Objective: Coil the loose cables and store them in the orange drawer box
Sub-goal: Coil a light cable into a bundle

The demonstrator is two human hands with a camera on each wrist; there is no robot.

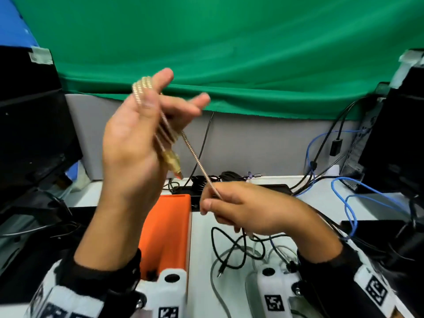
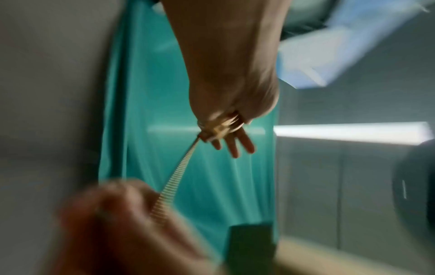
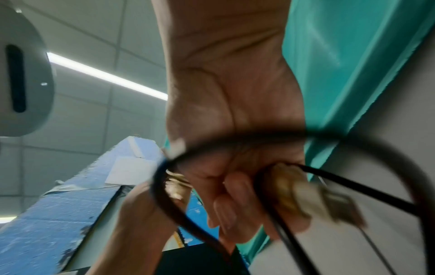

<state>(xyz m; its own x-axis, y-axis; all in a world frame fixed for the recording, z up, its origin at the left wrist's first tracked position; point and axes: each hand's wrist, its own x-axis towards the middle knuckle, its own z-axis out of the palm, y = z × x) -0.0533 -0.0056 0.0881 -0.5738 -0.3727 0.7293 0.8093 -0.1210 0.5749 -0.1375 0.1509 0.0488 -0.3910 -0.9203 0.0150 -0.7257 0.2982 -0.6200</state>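
Note:
My left hand [image 1: 160,104] is raised above the table with a gold braided cable [image 1: 197,159] wound in several loops round its spread fingers; the thumb presses on the loops. A gold plug [image 1: 174,162] hangs below the palm. The free strand runs taut down to my right hand [image 1: 215,203], which pinches it with curled fingers. The left wrist view shows the loops at my left hand [image 2: 226,134] and the strand [image 2: 179,171]. In the right wrist view my right hand [image 3: 235,186] holds the cable's other gold plug [image 3: 306,193]. The orange drawer box [image 1: 167,226] lies beneath both hands.
Loose black cable [image 1: 229,246] and grey cable [image 1: 214,271] lie tangled on the white table right of the box. A black cable [image 3: 235,139] crosses close to the right wrist camera. Blue cable [image 1: 351,203] trails at the right. Dark monitors stand at both sides.

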